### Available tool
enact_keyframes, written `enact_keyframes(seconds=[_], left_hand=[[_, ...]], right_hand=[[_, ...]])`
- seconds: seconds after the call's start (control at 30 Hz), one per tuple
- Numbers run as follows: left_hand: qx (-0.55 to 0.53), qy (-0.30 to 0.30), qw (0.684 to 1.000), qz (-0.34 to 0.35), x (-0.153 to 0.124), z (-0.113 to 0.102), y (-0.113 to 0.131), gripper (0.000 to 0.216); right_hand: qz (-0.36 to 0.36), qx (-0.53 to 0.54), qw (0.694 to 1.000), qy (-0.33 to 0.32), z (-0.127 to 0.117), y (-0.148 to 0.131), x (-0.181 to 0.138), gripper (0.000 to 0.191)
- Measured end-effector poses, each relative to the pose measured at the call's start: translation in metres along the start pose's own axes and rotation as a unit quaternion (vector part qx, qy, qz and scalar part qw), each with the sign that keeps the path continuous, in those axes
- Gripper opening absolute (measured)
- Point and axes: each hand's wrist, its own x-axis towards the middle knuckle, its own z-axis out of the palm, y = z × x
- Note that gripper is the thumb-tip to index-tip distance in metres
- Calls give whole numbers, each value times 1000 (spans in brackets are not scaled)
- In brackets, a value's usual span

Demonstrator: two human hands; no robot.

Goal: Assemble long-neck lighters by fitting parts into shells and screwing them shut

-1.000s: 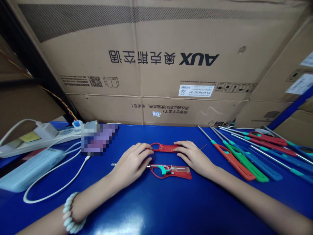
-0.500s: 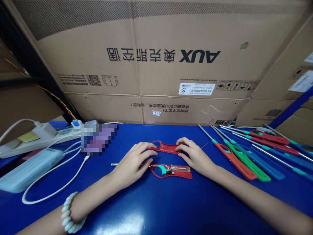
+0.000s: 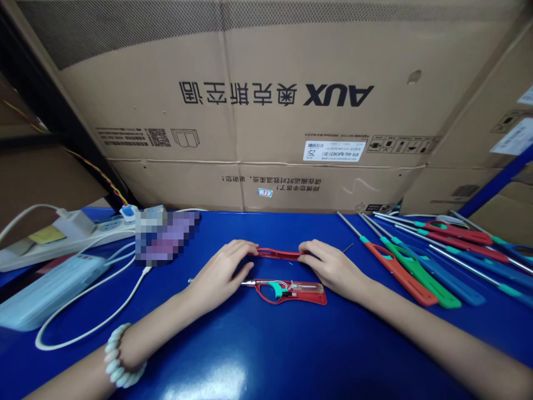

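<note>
A red lighter casing half (image 3: 278, 254) is tipped nearly on edge between my two hands. My left hand (image 3: 228, 269) pinches its left end, and my right hand (image 3: 328, 265) grips its right end. Nearer to me, an opened red gas lighter half (image 3: 308, 297) lies flat on the table. In it show a clear fuel tank (image 3: 308, 287), a turquoise trigger (image 3: 276, 289) and white wire. Its metal tube (image 3: 248, 283) runs left, passing partly behind my left hand. A tiny metal pin (image 3: 290, 263) lies just below the raised casing.
Several assembled long lighters (image 3: 400, 272) in orange, green, blue and red lie at the right. To the left are a light-blue power bank (image 3: 54, 289), a white cable (image 3: 95, 335), a power strip (image 3: 25, 253) and a blurred-out purple object (image 3: 170, 236). A cardboard wall (image 3: 266, 128) closes off the back.
The red casing half was lying with its inner side facing up; both hands have tilted it toward its edge. A small pin now shows on the table beneath it.
</note>
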Motion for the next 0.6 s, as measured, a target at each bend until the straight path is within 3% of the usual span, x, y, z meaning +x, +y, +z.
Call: enact_keyframes(seconds=[0.2, 0.37, 0.6], left_hand=[[13, -17, 1000, -5, 0, 0, -4, 18], [10, -3, 999, -41, -2, 1, -4, 18], [-30, -10, 999, -6, -1, -4, -5, 26]], right_hand=[[-34, -59, 998, 5, 0, 1, -1, 29], [-55, -67, 993, 80, -3, 0, -2, 23], [-80, -54, 989, 112, -14, -3, 1, 17]])
